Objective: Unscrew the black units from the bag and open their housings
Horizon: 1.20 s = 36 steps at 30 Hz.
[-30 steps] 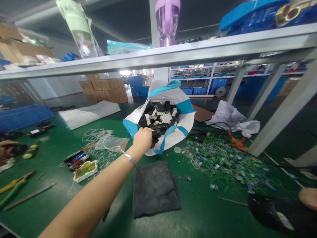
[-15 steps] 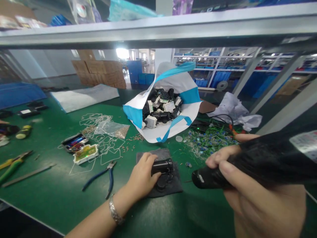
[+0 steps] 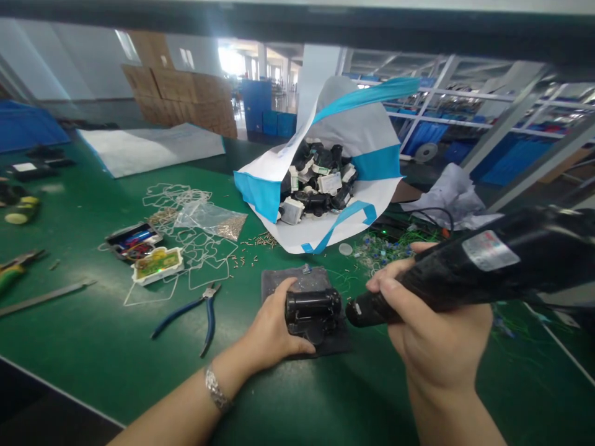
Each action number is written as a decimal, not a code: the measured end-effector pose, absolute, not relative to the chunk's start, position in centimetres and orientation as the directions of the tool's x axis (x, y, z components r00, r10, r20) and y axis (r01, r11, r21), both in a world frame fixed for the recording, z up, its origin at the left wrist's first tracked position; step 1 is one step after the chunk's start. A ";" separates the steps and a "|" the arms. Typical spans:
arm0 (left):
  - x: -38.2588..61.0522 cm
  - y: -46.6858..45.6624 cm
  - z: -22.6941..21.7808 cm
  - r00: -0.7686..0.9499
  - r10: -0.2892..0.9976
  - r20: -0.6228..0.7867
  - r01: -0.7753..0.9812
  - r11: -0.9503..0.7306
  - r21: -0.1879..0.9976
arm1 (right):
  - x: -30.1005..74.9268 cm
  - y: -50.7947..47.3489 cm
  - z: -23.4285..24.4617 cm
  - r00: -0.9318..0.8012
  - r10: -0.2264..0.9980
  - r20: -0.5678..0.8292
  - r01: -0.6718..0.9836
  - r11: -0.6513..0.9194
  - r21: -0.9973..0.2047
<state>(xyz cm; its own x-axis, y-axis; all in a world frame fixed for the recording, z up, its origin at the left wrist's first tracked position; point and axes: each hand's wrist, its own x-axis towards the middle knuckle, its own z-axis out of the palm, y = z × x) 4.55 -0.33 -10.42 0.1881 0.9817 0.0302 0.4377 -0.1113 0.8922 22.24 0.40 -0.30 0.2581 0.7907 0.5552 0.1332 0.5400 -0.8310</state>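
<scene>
My left hand [image 3: 269, 328] grips a small black plastic part [image 3: 312, 313] and holds it down on a dark grey mat [image 3: 297, 282] on the green table. My right hand [image 3: 434, 334] is wrapped round a black electric screwdriver [image 3: 469, 266] with a white label. Its tip sits just right of the black part, almost touching it. Behind the mat stands a white and blue bag [image 3: 325, 186], open and full of similar black and white parts.
Blue-handled pliers [image 3: 199, 310] lie left of the mat. Further left are a small white tray [image 3: 157, 265], a dark tray [image 3: 132, 238], a clear bag of small screws [image 3: 214, 220] and wire shapes. Green wires with blue pieces [image 3: 385, 251] lie at the right. A metal shelf frame [image 3: 525, 118] crosses overhead.
My left hand took a black part from the bag and set it on the mat. My right hand brought the screwdriver in from the right, up to the part. The view tilted down.
</scene>
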 end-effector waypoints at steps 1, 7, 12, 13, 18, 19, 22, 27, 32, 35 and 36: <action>4.6 -0.3 -10.5 0.188 0.982 0.037 0.441 -0.117 0.890 | 22.3 0.4 -0.3 0.249 0.798 0.549 0.131 0.534 -0.835; 4.5 -0.3 -10.6 0.170 0.985 0.021 0.505 -0.105 0.857 | 22.2 0.2 -0.2 0.207 0.819 0.535 0.147 0.515 -0.845; 4.5 -0.5 -9.8 0.179 0.984 -0.012 0.541 -0.089 0.837 | 21.8 0.6 -0.2 0.197 0.825 0.530 0.128 0.515 -0.848; 4.5 -0.6 -9.7 0.188 0.982 -0.012 0.547 -0.095 0.832 | 21.7 0.8 -0.2 0.195 0.824 0.531 0.126 0.516 -0.847; 4.5 -0.9 -9.5 0.202 0.979 -0.012 0.564 -0.106 0.819 | 21.2 1.5 -0.2 0.192 0.810 0.554 0.137 0.537 -0.833; 4.4 -1.0 -9.6 0.201 0.980 -0.005 0.561 -0.111 0.820 | 21.1 1.6 -0.2 0.193 0.806 0.560 0.145 0.541 -0.829; 4.2 -1.1 -10.1 0.208 0.978 0.032 0.538 -0.141 0.831 | 21.0 1.9 0.0 0.203 0.804 0.559 0.143 0.541 -0.829; 3.8 -1.2 -10.5 0.232 0.971 0.063 0.485 -0.172 0.858 | 20.9 1.4 1.7 0.257 0.784 0.565 0.101 0.560 -0.823; 4.0 -1.1 -11.1 0.208 0.973 0.096 0.471 -0.185 0.862 | 19.5 -0.9 4.2 0.214 0.804 0.555 -0.018 0.571 -0.821; 4.0 -1.1 -11.3 0.197 0.973 0.117 0.483 -0.200 0.852 | 17.8 -1.8 3.8 0.126 0.846 0.518 -0.070 0.528 -0.846; 4.0 -1.1 -11.3 0.201 0.971 0.126 0.491 -0.211 0.845 | 17.2 -1.9 3.4 0.101 0.858 0.504 -0.073 0.512 -0.856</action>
<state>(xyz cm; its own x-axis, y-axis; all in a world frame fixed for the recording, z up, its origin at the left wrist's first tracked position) 4.04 -1.06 -11.25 0.2013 0.9714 0.1256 0.4911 -0.2110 0.8452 17.20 -1.92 3.38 0.1007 0.8577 0.5041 -0.0733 0.5117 -0.8560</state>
